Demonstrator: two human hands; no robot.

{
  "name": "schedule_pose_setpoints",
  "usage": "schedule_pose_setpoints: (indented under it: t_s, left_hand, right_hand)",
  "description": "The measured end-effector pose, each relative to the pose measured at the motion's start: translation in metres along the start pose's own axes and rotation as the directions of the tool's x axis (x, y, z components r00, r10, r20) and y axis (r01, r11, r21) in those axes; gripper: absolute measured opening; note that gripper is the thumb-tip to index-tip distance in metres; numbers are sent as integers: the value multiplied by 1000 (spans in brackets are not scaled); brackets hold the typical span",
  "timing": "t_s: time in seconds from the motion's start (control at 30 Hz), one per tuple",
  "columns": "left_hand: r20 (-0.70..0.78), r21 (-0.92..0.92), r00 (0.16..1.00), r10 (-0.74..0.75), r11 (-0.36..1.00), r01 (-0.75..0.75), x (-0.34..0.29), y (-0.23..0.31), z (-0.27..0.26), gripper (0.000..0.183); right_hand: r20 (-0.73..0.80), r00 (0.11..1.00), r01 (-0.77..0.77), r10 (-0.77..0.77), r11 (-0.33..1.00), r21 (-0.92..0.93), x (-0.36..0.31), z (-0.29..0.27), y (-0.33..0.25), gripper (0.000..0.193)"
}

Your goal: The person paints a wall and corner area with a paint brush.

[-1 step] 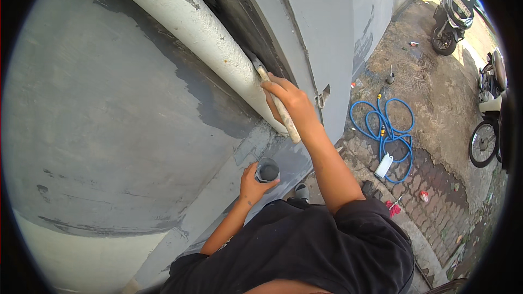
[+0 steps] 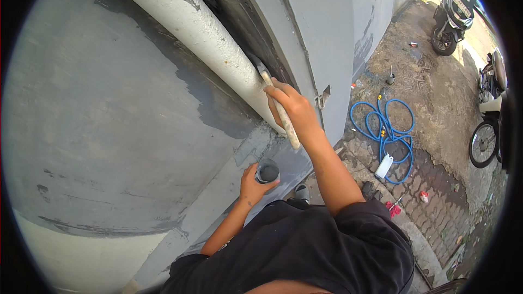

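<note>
My right hand (image 2: 296,108) is closed round the long pale handle of a paintbrush (image 2: 286,124). The brush's head reaches into the dark recess (image 2: 239,16) behind a white pipe (image 2: 218,54), and its bristles are mostly hidden there. Lower down, my left hand (image 2: 252,186) grips a small cup (image 2: 267,171) with grey paint inside, its mouth facing up. Close by, the grey wall (image 2: 109,114) carries a darker, ragged-edged band of grey alongside the pipe.
A metal latch (image 2: 322,98) sticks out from the grey panel at right. On the ground lie a coiled blue hose (image 2: 376,122), a white box-like object (image 2: 384,166) and a small pot (image 2: 390,78) with a stick in it. Two motorbikes (image 2: 455,13) stand at far right.
My right hand and the paintbrush have shifted slightly down and to the right along the pipe. My left hand and the cup have stayed in place.
</note>
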State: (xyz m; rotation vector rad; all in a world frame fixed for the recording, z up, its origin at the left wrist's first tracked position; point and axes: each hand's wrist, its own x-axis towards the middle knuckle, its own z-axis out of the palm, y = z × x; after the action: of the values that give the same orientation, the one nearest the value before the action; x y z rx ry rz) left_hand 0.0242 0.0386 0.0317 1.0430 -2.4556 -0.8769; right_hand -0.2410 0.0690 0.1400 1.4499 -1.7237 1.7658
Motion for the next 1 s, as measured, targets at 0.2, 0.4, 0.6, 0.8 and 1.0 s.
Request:
schedule_pose_setpoints:
  t_s: [0.2,0.4,0.6,0.8,1.0]
  left_hand:
    - [-13,5,1000,-7,1000,7,6,-4,-3,68]
    - [16,-8,1000,5,1000,-5,5,-1,1,68]
    - [3,-7,1000,15,1000,-15,4,-4,2,67]
    - [38,-25,999,-4,1000,5,2,1,-1,66]
    - [57,-63,998,-24,998,28,2,5,2,66]
  right_hand:
    - [-181,979,87,-98,994,-68,-26,-9,-6,26]
    - [-85,995,51,-47,998,43,1,5,19,24]
    - [-62,997,46,-53,994,-98,-51,0,33,27]
    - [-83,995,57,-58,998,-4,-25,-10,24,28]
    - [107,991,-61,74,991,-121,-62,4,50,27]
